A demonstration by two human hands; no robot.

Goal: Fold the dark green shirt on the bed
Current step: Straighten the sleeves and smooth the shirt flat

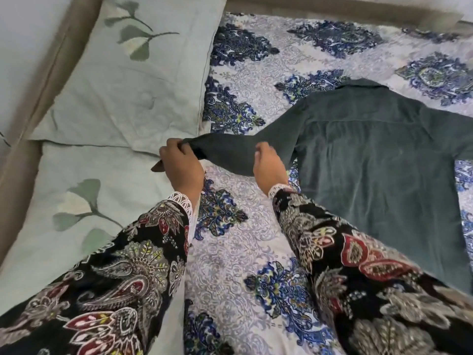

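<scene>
The dark green shirt (pixel 371 162) lies back-up on the bed's patterned cover (pixel 243 247), collar toward the far side. Its left sleeve (pixel 230 152) stretches out toward the pillows and is lifted off the cover. My left hand (pixel 181 165) pinches the cuff end of that sleeve. My right hand (pixel 268 165) grips the same sleeve nearer the shoulder, along its lower edge. The shirt's right side runs out of view at the frame's right edge.
Two pale green pillows with leaf prints lie at the left, one farther away (pixel 122 80) and one nearer (pixel 76 201). A beige bed frame (pixel 28 119) borders them. Both my arms wear dark paisley sleeves with white lace cuffs.
</scene>
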